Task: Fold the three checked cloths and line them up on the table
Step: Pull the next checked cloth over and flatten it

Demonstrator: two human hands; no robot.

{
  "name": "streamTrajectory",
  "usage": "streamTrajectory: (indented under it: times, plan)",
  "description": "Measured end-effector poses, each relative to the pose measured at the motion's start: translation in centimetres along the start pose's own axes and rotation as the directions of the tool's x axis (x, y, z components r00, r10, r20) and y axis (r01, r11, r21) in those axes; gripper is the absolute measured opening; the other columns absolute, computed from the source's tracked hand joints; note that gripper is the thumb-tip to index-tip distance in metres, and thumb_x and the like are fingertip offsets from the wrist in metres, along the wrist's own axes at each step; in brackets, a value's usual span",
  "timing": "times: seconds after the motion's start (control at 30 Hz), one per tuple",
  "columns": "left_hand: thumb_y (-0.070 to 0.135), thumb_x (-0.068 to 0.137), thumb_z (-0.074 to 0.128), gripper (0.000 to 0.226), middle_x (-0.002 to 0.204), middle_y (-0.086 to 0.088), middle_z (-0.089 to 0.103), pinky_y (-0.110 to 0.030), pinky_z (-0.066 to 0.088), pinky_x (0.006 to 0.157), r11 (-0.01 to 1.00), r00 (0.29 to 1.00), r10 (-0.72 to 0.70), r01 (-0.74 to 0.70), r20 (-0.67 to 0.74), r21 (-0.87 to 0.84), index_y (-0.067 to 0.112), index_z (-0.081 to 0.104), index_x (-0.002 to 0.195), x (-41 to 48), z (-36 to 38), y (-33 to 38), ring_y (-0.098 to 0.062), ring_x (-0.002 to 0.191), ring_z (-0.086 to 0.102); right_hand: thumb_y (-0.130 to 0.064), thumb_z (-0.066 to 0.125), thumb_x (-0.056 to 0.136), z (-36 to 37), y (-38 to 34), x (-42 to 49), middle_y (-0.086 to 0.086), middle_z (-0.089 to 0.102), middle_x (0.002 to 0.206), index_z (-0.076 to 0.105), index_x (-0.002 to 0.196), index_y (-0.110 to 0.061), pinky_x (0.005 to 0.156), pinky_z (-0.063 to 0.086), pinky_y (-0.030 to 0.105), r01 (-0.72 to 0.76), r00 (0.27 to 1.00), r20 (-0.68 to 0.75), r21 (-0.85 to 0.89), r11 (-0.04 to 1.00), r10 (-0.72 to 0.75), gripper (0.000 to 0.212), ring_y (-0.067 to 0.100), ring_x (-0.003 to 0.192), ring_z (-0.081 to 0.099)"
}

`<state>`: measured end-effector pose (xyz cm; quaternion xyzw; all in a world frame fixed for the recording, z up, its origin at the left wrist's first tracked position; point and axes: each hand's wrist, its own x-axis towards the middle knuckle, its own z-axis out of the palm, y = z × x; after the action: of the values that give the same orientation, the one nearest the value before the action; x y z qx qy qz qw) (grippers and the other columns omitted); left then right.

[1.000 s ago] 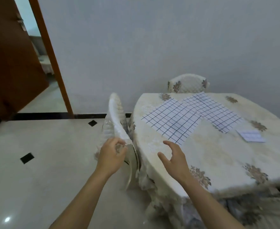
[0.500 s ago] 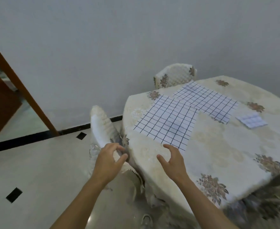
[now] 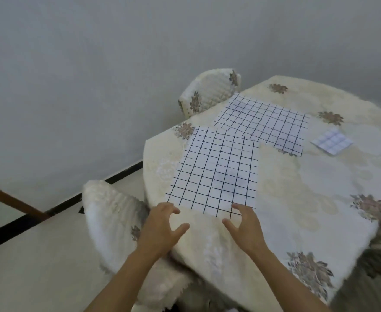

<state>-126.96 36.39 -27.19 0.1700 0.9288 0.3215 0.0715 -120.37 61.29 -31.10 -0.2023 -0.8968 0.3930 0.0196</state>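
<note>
Left hand and right hand hover over the surface — both released, fingers loosely spread, grasping nothing. The nearest checked cloth lies flat just beyond their fingertips; the right may touch its edge. Farther ahead lies a second flat cloth — the folded cloth far right.

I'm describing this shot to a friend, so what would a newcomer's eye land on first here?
The large checked cloth spread flat on the near side of the floral-covered table stands out first, with the left hand and right hand open at its near edge. Behind it lies a second flat checked cloth, and right of that a small folded checked cloth.
</note>
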Motion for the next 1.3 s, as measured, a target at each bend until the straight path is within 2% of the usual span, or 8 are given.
streamTrajectory:
  times: [0.2,0.4,0.6,0.83,0.93,1.0,1.13,1.3]
  plan:
    - [0.076,0.065,0.053,0.066,0.119,0.012,0.05,-0.033,0.043,0.094,0.988,0.982,0.134,-0.144,0.135,0.063,0.028,0.057,0.11,5.9,0.4,-2.8,-0.012,0.111,0.044,-0.039,0.071,0.082,1.7,-1.4,0.6,-0.001,0.053,0.133,0.054,0.129,-0.02,0.108,0.034,0.038,-0.172,0.983,-0.078,-0.058,0.983,0.168,0.054,0.02,0.127,0.045]
    - [0.067,0.07,0.066,0.063,0.128,0.011,0.048,-0.032,0.037,0.095,0.95,0.945,0.216,-0.261,0.245,0.17,0.027,0.056,0.118,9.9,2.0,-3.1,-0.014,0.12,0.041,-0.04,0.071,0.082,1.9,-2.3,0.8,-0.003,0.05,0.137,0.053,0.13,-0.024,0.108,0.028,0.035,-0.257,0.959,-0.164,-0.154,0.954,0.231,0.054,0.018,0.132,0.036]
    - [0.072,0.059,0.06,0.074,0.124,0.002,0.057,-0.041,0.048,0.085,0.847,0.889,0.335,-0.429,0.313,0.315,0.022,0.063,0.113,11.8,4.2,-3.7,-0.025,0.115,0.052,-0.043,0.07,0.082,3.0,-1.5,1.7,0.003,0.041,0.145,0.051,0.133,-0.028,0.11,0.024,0.037,-0.335,0.938,-0.156,-0.174,0.926,0.31,0.057,0.019,0.139,0.028]
    - [0.058,0.07,0.065,0.072,0.144,-0.004,0.044,-0.044,0.04,0.101,0.783,0.854,0.291,-0.472,0.432,0.405,0.02,0.054,0.129,13.9,6.7,-3.1,-0.026,0.132,0.038,-0.046,0.069,0.075,4.9,0.0,3.9,0.005,0.035,0.149,0.049,0.137,-0.027,0.11,0.028,0.041,-0.299,0.952,-0.044,-0.323,0.898,0.302,0.068,0.023,0.142,0.024]
    - [0.053,0.073,0.064,0.067,0.147,-0.005,0.04,-0.044,0.037,0.102,0.762,0.841,0.276,-0.487,0.466,0.428,0.018,0.053,0.129,14.8,7.5,-2.5,-0.026,0.134,0.033,-0.046,0.065,0.073,5.8,0.6,5.2,0.0,0.038,0.138,0.051,0.126,-0.028,0.104,0.032,0.041,-0.217,0.972,-0.015,-0.423,0.88,0.232,0.058,0.027,0.137,0.027]
    - [0.05,0.073,0.064,0.062,0.149,-0.005,0.035,-0.044,0.034,0.103,0.734,0.819,0.256,-0.51,0.513,0.448,0.016,0.055,0.125,15.2,8.0,-2.1,-0.026,0.136,0.029,-0.046,0.063,0.072,6.1,1.0,6.1,-0.001,0.039,0.127,0.05,0.114,-0.026,0.1,0.034,0.04,-0.176,0.98,0.0,-0.462,0.869,0.198,0.049,0.026,0.13,0.031]
    - [0.042,0.072,0.064,0.046,0.15,-0.007,0.029,-0.046,0.033,0.104,0.653,0.779,0.248,-0.573,0.575,0.495,0.011,0.062,0.107,15.2,8.8,-1.5,-0.029,0.136,0.025,-0.037,0.064,0.069,7.1,1.7,6.6,0.003,0.043,0.131,0.052,0.106,-0.02,0.104,0.034,0.041,-0.124,0.989,0.01,-0.517,0.847,0.15,0.043,0.029,0.133,0.032]
    - [0.038,0.07,0.064,0.039,0.149,-0.007,0.032,-0.047,0.034,0.101,0.608,0.76,0.285,-0.614,0.584,0.503,0.01,0.066,0.097,15.3,9.2,-1.2,-0.029,0.135,0.027,-0.028,0.07,0.065,7.4,1.7,7.0,0.007,0.048,0.134,0.059,0.096,-0.015,0.108,0.032,0.044,-0.112,0.992,-0.011,-0.539,0.835,0.126,0.036,0.03,0.138,0.032]
